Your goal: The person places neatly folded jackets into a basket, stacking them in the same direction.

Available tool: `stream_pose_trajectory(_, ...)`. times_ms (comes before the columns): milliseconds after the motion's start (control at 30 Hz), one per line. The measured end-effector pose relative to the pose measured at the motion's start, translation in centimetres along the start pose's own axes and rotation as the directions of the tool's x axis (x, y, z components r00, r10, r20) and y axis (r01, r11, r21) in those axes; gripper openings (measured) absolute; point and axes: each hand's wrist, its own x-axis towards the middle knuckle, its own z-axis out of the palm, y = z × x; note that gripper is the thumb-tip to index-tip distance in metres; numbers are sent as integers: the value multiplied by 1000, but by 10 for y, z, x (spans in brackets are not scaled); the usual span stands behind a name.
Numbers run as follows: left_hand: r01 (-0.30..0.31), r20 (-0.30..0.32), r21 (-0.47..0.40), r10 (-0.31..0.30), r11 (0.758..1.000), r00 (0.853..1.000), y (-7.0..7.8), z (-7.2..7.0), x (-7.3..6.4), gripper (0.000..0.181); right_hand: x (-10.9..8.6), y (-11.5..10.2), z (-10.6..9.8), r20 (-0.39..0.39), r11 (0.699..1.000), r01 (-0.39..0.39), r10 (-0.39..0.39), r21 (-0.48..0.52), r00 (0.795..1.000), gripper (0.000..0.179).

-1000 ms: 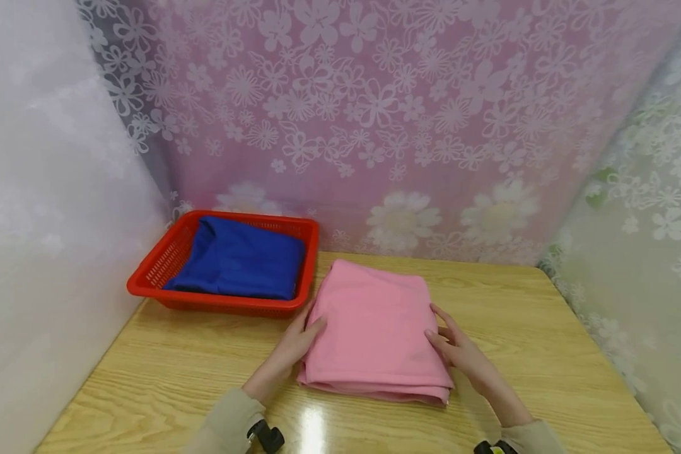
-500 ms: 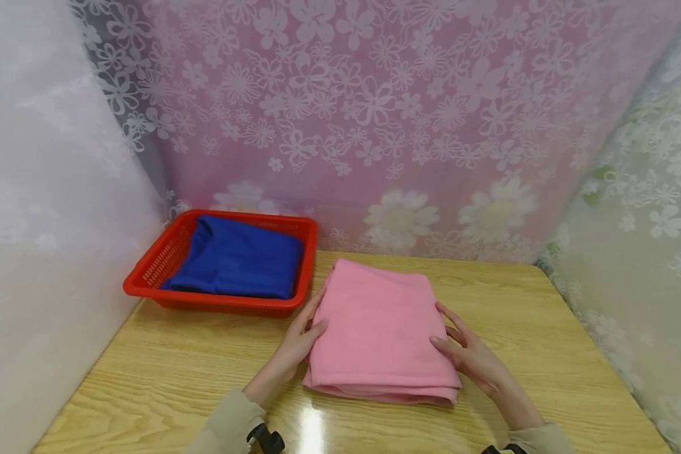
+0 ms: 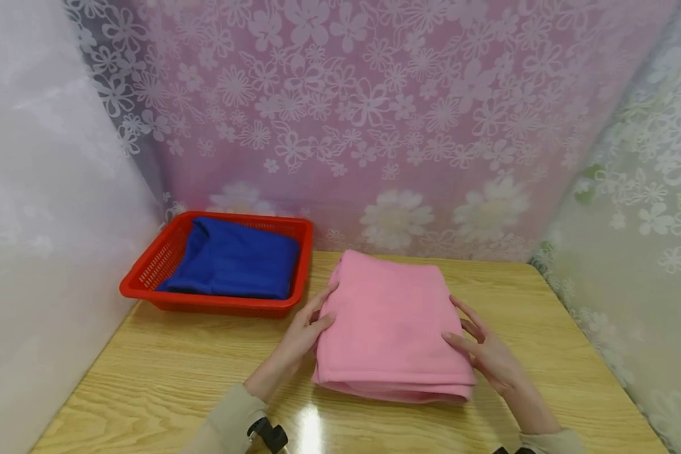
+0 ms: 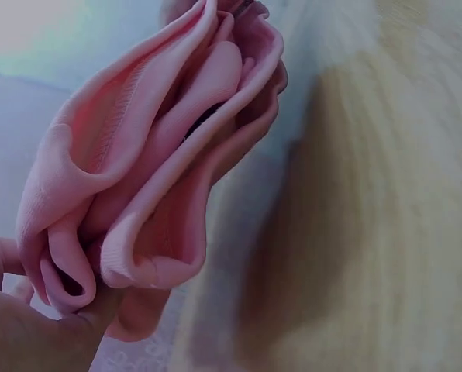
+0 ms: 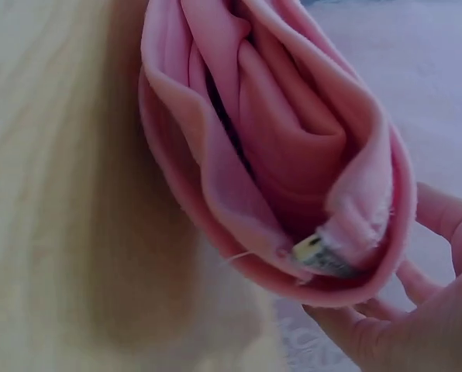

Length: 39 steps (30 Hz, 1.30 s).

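A folded pink garment (image 3: 394, 321) lies between my two hands in the head view, its layered edge facing me. My left hand (image 3: 301, 337) grips its left side, thumb on top and fingers along the edge. On the opposite side, my right hand (image 3: 490, 356) holds it with the thumb over the top; the lower fingers are partly hidden. The left wrist view shows the garment's stacked pink folds (image 4: 153, 155) beside the left hand (image 4: 37, 333). In the right wrist view, a small label (image 5: 324, 256) shows inside the folds, near the right hand (image 5: 417, 325).
A red plastic basket (image 3: 221, 304) stands at the back left of the wooden table (image 3: 164, 378), with a folded blue garment (image 3: 235, 258) inside. Flower-patterned curtains (image 3: 397, 126) surround the table at the back and sides.
Both hands have carried the pink garment a little to the right and slightly away from me, keeping their grip. The basket and blue garment stay in place; the view shifts slightly.
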Motion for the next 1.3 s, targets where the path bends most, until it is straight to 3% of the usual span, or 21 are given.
stream_pose_trajectory(167, 27, 12, -7, -27, 1000, 1000, 26, 2, 3, 57, -6, -21, -5, -3, 997, 69, -69, -32, 998, 73)
stream_pose_trajectory(400, 46, 17, -15, -46, 999, 999, 53, -3, 8, 57, -4, -46, -3, -17, 992, 83, -85, -99, 996, 73)
stream_pose_trajectory(567, 49, -31, 17, -48, 999, 998, 67, -13, 10, 58, 4, -61, 7, -19, 990, 78, -80, -119, 997, 74)
stream_pose_trajectory(700, 14, -60, 83, -9, 996, 998, 82, -28, 9, 60, 14, -74, 22, -7, 991, 95, -96, -90, 995, 75)
stream_pose_trajectory(833, -18, -97, 148, 33, 989, 995, 98, -52, 9, 60, 31, -89, 44, -5, 988, 138, -138, -66, 990, 75)
stream_pose_trajectory(1000, -10, -178, 198, 46, 980, 983, 117, -95, 6, 59, 60, -107, 84, 0, 982, 182, -182, -50, 983, 75)
stream_pose_trajectory(1167, 26, -257, 193, 25, 981, 966, 131, -142, -1, 57, 92, -119, 130, 13, 978, 207, -207, -1, 978, 76)
stream_pose_trajectory(1300, 40, -329, 207, 31, 977, 944, 141, -178, -7, 56, 117, -123, 168, 45, 974, 221, -224, 47, 974, 80)
